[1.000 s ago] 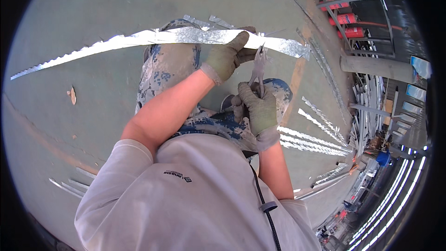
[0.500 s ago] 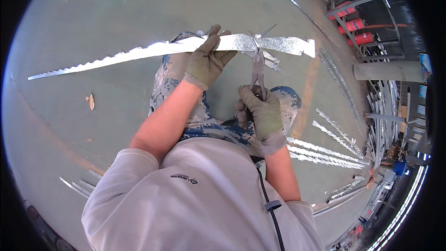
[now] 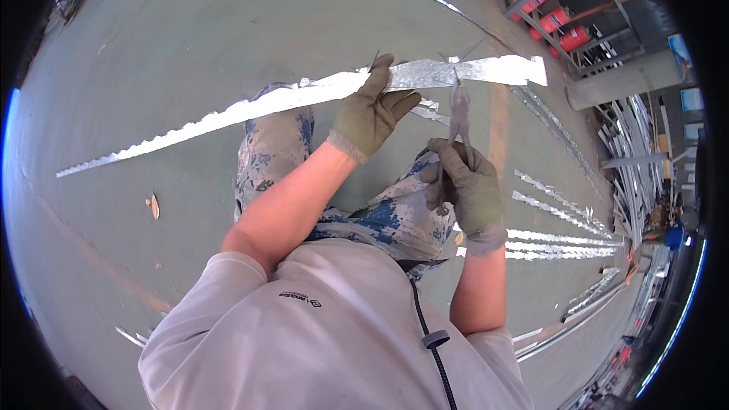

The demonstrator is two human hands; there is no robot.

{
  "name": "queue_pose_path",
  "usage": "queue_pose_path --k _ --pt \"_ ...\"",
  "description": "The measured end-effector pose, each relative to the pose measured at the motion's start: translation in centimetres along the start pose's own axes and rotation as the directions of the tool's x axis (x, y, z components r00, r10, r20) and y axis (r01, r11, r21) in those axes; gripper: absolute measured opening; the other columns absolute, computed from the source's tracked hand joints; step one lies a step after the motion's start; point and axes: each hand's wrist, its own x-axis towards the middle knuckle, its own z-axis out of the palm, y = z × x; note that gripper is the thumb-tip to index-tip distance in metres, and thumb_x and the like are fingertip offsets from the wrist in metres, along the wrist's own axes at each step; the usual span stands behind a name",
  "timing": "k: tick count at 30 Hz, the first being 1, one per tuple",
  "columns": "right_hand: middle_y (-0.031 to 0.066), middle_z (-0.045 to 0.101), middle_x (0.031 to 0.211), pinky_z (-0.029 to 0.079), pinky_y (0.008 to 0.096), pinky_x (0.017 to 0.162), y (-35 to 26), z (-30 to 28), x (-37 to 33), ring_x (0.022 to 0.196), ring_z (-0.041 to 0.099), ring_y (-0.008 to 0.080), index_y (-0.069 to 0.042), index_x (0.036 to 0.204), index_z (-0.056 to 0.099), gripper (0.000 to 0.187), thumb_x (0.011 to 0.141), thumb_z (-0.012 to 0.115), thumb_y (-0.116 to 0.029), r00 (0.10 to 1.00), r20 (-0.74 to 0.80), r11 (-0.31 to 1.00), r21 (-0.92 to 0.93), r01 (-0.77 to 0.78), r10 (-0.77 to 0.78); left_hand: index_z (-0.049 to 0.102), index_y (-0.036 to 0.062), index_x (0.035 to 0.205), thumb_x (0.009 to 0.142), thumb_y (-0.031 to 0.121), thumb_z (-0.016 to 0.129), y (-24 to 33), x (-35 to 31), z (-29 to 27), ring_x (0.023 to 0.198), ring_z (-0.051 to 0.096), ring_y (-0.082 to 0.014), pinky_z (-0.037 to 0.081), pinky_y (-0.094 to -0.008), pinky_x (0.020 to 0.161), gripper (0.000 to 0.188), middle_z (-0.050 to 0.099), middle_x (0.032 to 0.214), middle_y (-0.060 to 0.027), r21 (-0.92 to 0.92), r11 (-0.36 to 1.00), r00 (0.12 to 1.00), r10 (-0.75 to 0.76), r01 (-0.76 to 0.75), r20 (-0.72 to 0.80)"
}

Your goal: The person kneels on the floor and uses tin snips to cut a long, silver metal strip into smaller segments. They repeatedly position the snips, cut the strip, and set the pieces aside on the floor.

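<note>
A long, shiny bundle of metal strips [image 3: 250,108] with jagged edges runs across in front of me, its right end broader and higher. My left hand [image 3: 370,111], in a grey-green work glove, is closed round its middle, thumb in front. A thin wire [image 3: 471,49] crosses the strips farther right, its ends sticking up. Pliers [image 3: 459,110] stand upright with their jaws at that wire, below the bundle's upper edge. My gloved right hand [image 3: 469,186] grips the plier handles. Whether the jaws are closed on the wire is too small to tell.
Several jagged metal strips [image 3: 562,245] lie on the floor to the right. Red fire extinguishers [image 3: 550,21] stand in a metal rack at the far right, near a thick grey post [image 3: 626,80]. A dry leaf [image 3: 154,206] lies at left. Shoes show at the far edge.
Both hands, the bundle and the pliers sit farther right in the picture, partly because the view has shifted. The bundle's thin left end hangs lower. Both grips stay the same.
</note>
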Motion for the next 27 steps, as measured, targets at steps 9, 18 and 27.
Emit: queue_pose_path --k 9,18,27 --pt "0.0117 0.074 0.098 0.06 0.0311 0.065 4.9 0.0 0.8 0.071 0.071 0.0176 0.001 0.138 0.059 0.043 0.11 0.057 -0.031 0.999 -0.016 0.991 0.129 -0.03 0.032 0.053 0.0082 0.142 0.112 0.024 0.051 -1.3 1.3 -1.8 0.113 0.073 -0.0311 0.061 -0.0497 0.103 0.034 0.072 0.124 -0.0119 0.062 0.994 0.996 -0.092 0.093 -0.017" --pt "0.0099 0.072 0.102 0.058 0.0286 0.069 4.2 0.1 1.9 0.078 0.069 0.0139 0.0 0.137 0.059 0.039 0.111 0.057 -0.028 0.998 -0.059 1.0 0.011 0.003 -0.002 0.055 0.0092 0.141 0.111 0.024 0.055 -1.7 1.3 -2.4 0.113 0.073 -0.0299 0.061 -0.0469 0.102 0.033 0.07 0.126 -0.0127 0.103 0.992 0.996 -0.072 0.076 -0.048" --pt "0.0063 0.071 0.1 0.052 0.0256 0.068 5.5 0.6 3.1 0.077 0.063 0.0096 -0.001 0.135 0.061 0.035 0.11 0.058 -0.025 0.98 -0.166 0.991 -0.102 0.092 -0.108 0.057 0.0093 0.14 0.11 0.024 0.057 -1.8 1.3 -2.2 0.11 0.074 -0.0293 0.063 -0.0461 0.1 0.033 0.07 0.125 -0.0131 0.125 0.99 0.994 -0.06 0.071 -0.09"
